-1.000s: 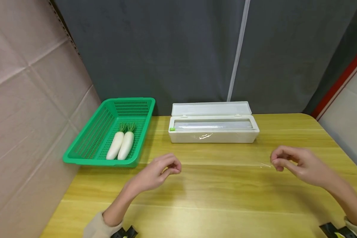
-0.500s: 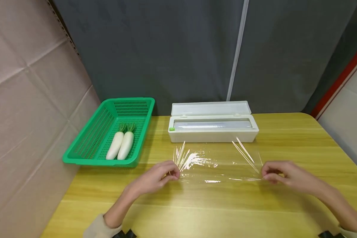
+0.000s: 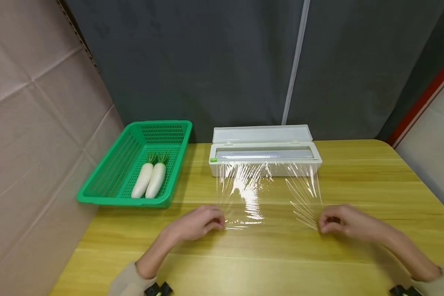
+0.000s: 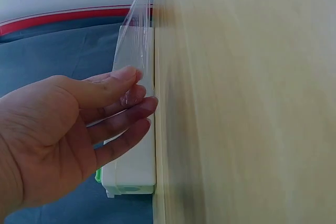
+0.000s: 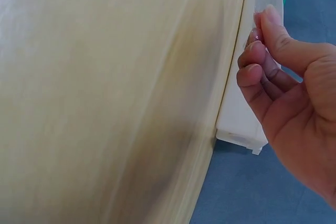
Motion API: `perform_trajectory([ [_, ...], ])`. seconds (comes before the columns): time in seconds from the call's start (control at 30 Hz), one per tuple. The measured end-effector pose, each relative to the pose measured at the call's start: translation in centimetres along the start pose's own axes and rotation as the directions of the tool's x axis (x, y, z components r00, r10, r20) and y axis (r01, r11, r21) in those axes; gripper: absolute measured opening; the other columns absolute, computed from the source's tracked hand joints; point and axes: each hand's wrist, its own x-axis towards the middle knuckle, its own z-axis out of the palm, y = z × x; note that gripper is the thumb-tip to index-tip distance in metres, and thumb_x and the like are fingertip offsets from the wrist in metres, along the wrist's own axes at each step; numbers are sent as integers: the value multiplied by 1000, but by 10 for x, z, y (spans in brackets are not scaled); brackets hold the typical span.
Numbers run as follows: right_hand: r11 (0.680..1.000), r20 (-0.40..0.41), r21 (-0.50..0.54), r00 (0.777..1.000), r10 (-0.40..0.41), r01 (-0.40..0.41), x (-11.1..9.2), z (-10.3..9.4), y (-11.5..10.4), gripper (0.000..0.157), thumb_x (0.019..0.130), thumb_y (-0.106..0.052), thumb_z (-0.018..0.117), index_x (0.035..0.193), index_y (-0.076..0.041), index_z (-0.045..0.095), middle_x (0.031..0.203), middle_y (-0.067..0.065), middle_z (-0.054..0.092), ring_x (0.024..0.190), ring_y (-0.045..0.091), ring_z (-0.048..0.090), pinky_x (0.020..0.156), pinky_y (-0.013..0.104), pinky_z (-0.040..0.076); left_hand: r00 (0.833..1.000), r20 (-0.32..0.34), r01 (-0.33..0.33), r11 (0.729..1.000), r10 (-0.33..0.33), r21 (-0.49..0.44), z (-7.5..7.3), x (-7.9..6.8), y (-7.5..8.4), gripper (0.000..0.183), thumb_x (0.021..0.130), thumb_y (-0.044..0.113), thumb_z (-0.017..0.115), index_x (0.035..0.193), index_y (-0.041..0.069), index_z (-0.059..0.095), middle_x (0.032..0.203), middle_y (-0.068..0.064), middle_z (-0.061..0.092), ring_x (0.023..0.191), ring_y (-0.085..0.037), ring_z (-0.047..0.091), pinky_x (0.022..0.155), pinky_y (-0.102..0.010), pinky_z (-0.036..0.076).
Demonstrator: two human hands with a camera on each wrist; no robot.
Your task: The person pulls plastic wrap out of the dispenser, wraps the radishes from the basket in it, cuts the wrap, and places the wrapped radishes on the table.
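A sheet of clear cling film (image 3: 249, 197) stretches from the front edge of a white cling film dispenser (image 3: 222, 169) toward me, low over the table. My left hand (image 3: 200, 223) pinches its near left corner between thumb and forefinger. At the near right corner, my right hand (image 3: 349, 222) pinches the film the same way. Both wrist views show thumb and finger meeting on the film, with the other fingers loosely bent. The dispenser's lid (image 3: 262, 134) stands raised at the back, and the film roll (image 3: 264, 154) shows inside. A small green slider (image 3: 213, 159) sits at its left end.
To the left stands a green plastic basket (image 3: 123, 201) with two white radishes (image 3: 149, 180) lying in it. A dark grey curtain (image 3: 192, 61) hangs behind the wooden table (image 3: 266, 263). A pale wall covering (image 3: 40, 144) borders the left side.
Both hands have come down, the right one also moving left. The film, barely visible a second ago, now spreads taut and shiny from the dispenser to both hands. Basket and dispenser stayed put.
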Motion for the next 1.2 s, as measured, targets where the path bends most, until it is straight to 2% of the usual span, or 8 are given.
perform_trajectory([
  [0.17, 999, 23, -1, 999, 42, -42, 2, 2, 2, 17, 92, -4, 71, 89, -20, 65, 82, -13, 61, 75, -1, 52, 60, 21, 45, 1000, 11, -2, 1000, 2, 14, 2, 3, -2, 8, 99, 12, 64, 95, 15, 70, 93, 12, 62, 85, -2, 56, 79, -20, 52],
  [0.3, 997, 46, 3, 996, 80, -81, 6, 2, 0, 15, 94, -9, 71, 88, -21, 65, 81, -16, 60, 74, -3, 50, 59, 20, 44, 1000, -10, 5, 1000, -4, 30, 5, 6, -3, 8, 101, 14, 63, 98, 16, 71, 94, 11, 65, 86, 0, 59, 82, -21, 52],
  [0.5, 990, 54, 57, 991, 126, -129, 8, 3, 1, 13, 100, -9, 63, 91, -18, 67, 74, -13, 58, 65, -3, 50, 53, 22, 45, 995, -63, 74, 997, -73, 18, 8, 10, -2, 8, 100, 11, 64, 98, 14, 71, 90, 8, 69, 78, -1, 59, 73, -21, 53],
  [0.63, 975, 56, 89, 978, 199, -204, 10, 2, 0, 16, 103, -5, 56, 95, -14, 68, 71, -10, 60, 59, 1, 53, 49, 24, 48, 991, -81, 110, 993, -107, 35, 9, 12, 1, 3, 96, 10, 70, 97, 12, 72, 85, 8, 69, 73, -1, 59, 69, -19, 52],
  [0.77, 961, 64, 72, 963, 263, -267, 14, 1, -4, 11, 100, -7, 62, 96, -13, 69, 72, -11, 61, 60, 2, 55, 51, 25, 51, 990, -94, 115, 991, -109, 69, 9, 13, 4, 5, 93, 9, 74, 96, 12, 72, 83, 7, 70, 74, -1, 60, 69, -20, 53],
  [0.87, 961, 64, 36, 961, 271, -273, 16, 2, -5, 6, 97, -8, 67, 95, -14, 69, 72, -13, 60, 62, 0, 53, 52, 23, 49, 989, -98, 119, 989, -110, 88, 9, 14, 5, 8, 91, 6, 75, 97, 11, 72, 82, 6, 70, 73, -2, 61, 68, -20, 53],
  [1.1, 984, 6, -73, 987, 162, -161, 16, 6, -2, 14, 88, -10, 78, 92, -16, 66, 75, -19, 54, 67, -4, 49, 56, 21, 45, 988, -103, 123, 986, -111, 115, 11, 14, 4, 16, 85, -2, 74, 95, 10, 72, 78, 7, 65, 70, -2, 57, 65, -19, 51],
  [1.2, 988, -5, -68, 990, 140, -140, 14, 6, 0, 16, 88, -9, 79, 94, -14, 65, 77, -19, 54, 68, -4, 49, 56, 21, 45, 987, -106, 133, 984, -121, 120, 12, 14, 3, 16, 85, 0, 76, 96, 10, 72, 81, 7, 64, 73, -4, 57, 68, -20, 51],
])
